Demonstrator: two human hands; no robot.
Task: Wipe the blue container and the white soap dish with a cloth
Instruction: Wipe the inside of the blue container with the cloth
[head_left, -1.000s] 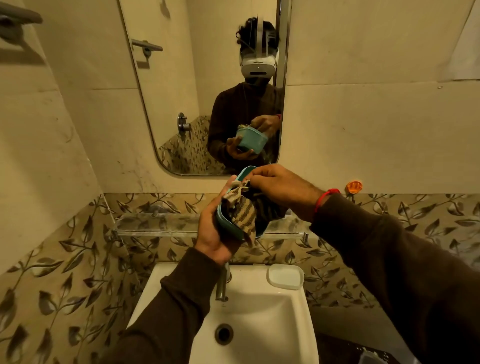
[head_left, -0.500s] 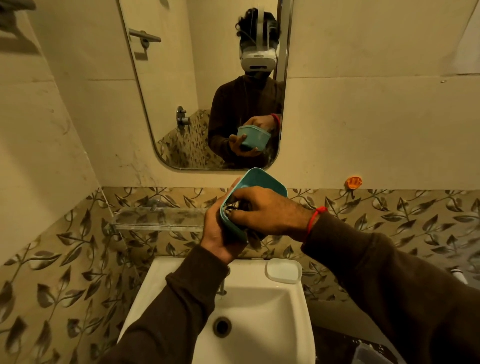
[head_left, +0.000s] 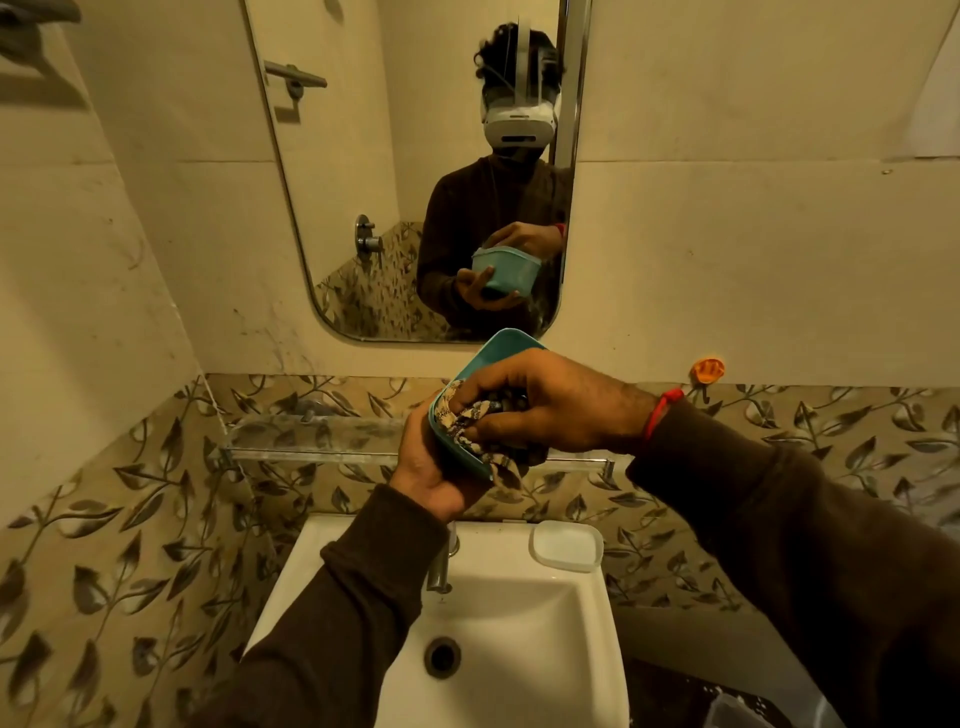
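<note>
Nearest to me, my left hand (head_left: 441, 467) cupped the blue container (head_left: 470, 395) from below and behind, fingers curled round its wall, holding it tilted with the open mouth toward me, up over the basin. My right hand (head_left: 540, 402) was bunched on the striped cloth (head_left: 467, 423), fingers pinching it and pushing it down inside the container; a tail of cloth hung out over the lower rim. Step in hand, as I judged it: wiping the container's inside, first half of the task. Next move called for working the cloth round the remaining walls and outside, then setting the container down and going for the white soap dish (head_left: 566, 545), which sat untouched on the back right corner of the white sink (head_left: 519, 675), just right of the tap (head_left: 441, 566). The sink served as the surface here; drain visible, basin looked dry. Behind it a glass shelf (head_left: 311, 434) ran along leaf-patterned tiles, an orange hook (head_left: 706, 370) stuck on the wall to the right, and a mirror (head_left: 363, 182) above reflected both hands on the container.
</note>
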